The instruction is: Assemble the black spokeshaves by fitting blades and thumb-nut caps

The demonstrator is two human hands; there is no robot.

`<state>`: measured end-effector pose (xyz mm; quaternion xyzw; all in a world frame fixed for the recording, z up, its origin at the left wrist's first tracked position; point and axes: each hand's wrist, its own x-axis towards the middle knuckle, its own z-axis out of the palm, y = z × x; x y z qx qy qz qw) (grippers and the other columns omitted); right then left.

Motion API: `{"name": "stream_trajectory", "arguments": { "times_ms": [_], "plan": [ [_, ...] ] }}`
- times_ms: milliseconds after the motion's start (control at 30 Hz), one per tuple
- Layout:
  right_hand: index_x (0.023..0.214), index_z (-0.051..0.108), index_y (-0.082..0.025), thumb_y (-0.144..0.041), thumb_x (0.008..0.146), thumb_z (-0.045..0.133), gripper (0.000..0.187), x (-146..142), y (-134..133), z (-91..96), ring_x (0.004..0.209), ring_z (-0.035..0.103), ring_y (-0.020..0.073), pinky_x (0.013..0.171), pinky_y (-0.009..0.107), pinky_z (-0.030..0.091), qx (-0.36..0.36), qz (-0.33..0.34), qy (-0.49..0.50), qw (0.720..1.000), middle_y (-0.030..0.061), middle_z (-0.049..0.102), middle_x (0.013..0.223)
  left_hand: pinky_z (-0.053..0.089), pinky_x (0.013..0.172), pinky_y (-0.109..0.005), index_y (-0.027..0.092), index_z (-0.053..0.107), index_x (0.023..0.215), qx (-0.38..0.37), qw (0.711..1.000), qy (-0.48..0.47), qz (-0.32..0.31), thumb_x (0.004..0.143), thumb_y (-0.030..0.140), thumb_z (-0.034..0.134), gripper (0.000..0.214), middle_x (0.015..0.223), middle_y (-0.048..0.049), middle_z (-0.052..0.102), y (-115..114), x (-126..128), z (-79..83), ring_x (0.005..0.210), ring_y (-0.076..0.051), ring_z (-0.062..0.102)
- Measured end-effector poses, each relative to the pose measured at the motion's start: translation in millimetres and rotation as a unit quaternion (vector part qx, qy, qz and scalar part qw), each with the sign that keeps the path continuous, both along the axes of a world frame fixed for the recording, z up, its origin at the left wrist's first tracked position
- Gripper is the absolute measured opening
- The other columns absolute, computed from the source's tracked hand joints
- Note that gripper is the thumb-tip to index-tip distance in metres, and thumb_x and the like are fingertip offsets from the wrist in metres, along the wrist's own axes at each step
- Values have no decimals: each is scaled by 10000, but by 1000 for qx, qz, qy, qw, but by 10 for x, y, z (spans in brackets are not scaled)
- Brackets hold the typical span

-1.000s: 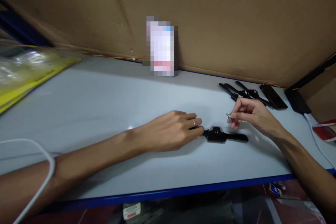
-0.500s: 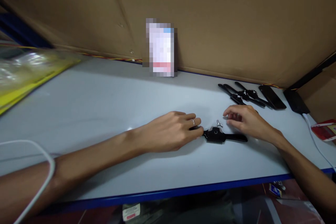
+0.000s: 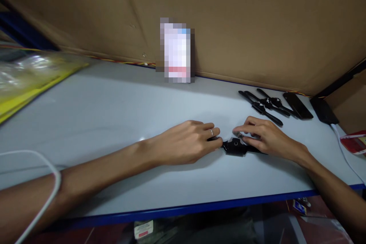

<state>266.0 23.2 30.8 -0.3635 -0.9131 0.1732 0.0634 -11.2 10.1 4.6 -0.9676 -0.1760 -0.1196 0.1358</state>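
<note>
A black flat tool body with two handles lies on the grey table. My left hand rests palm down on its left handle, fingers closed over it, a ring on one finger. My right hand lies over the right handle. Its thumb and fingers pinch a small silver wing screw just above the tool's middle.
More black tools of the same kind lie at the back right beside a dark phone and a black adapter with a white cable. A yellow packet sits far left. Cardboard walls stand behind. A white cord crosses my left forearm.
My right hand came down and leftward, bringing the silver screw from the air to the middle of the black tool. My left hand stayed on the handle.
</note>
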Motion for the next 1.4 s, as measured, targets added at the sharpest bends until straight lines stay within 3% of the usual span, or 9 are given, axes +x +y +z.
{"name": "stream_trajectory", "arguments": {
  "times_ms": [133, 233, 333, 400, 467, 533, 833, 1400],
  "plan": [
    [972, 709, -206, -198, 962, 561, 149, 9, 29, 11, 748, 538, 156, 695, 294, 394, 22, -3, -22, 1000, 47, 598, 915, 372, 556, -297, 192, 563, 883, 1, 1000, -2, 0, 951, 61, 421, 204, 782, -17, 601, -2, 2, 7, 682, -157, 532],
    [873, 675, -184, -207, 933, 586, 110, 13, 43, 34, 744, 528, 155, 693, 299, 388, 39, -30, -11, 999, 46, 601, 887, 366, 560, -292, 191, 556, 874, -2, 1000, 1, 1, 934, 45, 427, 204, 787, -17, 606, -3, 4, 8, 688, -155, 533],
    [810, 650, -187, -237, 895, 610, 106, -15, 32, 64, 665, 525, 136, 646, 285, 396, -46, -92, 75, 992, 5, 611, 748, 358, 559, -298, 190, 559, 873, -2, 1000, 4, 3, 927, 45, 439, 196, 788, -16, 608, -3, 2, 1, 684, -158, 532],
    [789, 650, -192, -279, 873, 628, 123, -56, 10, 86, 630, 532, 129, 621, 279, 408, -134, -131, 149, 971, -12, 615, 683, 358, 558, -302, 189, 562, 880, -1, 1000, 3, 2, 910, 33, 441, 200, 789, -16, 608, -1, -2, -1, 685, -162, 535],
    [796, 668, -192, -299, 861, 637, 129, -104, -19, 102, 651, 551, 134, 632, 284, 423, -194, -146, 196, 950, -5, 642, 697, 359, 554, -306, 190, 564, 888, -1, 1000, 4, 2, 884, 13, 438, 217, 793, -17, 606, 0, -5, 1, 689, -166, 538],
    [796, 691, -194, -291, 854, 649, 120, -143, -44, 109, 672, 546, 134, 643, 288, 423, -211, -133, 208, 946, 5, 659, 747, 361, 551, -310, 192, 564, 892, -4, 1000, 6, 3, 871, 2, 432, 233, 794, -17, 603, 0, -6, 8, 690, -167, 539],
    [778, 700, -203, -269, 860, 665, 111, -182, -62, 22, 658, 511, 119, 612, 275, 397, -194, -95, 192, 957, 0, 630, 794, 365, 552, -315, 194, 564, 902, -4, 1000, 10, 6, 906, 27, 434, 211, 808, -18, 606, 0, 13, 3, 706, -165, 546],
    [774, 582, -212, -189, 862, 576, 91, -296, -97, -135, 633, 501, 128, 601, 280, 372, -139, -133, 183, 964, -23, 589, 689, 361, 539, -308, 191, 572, 893, -11, 1000, -6, 1, 874, -4, 428, 244, 780, -21, 594, 5, 14, 10, 671, -168, 530]
  ]
}}
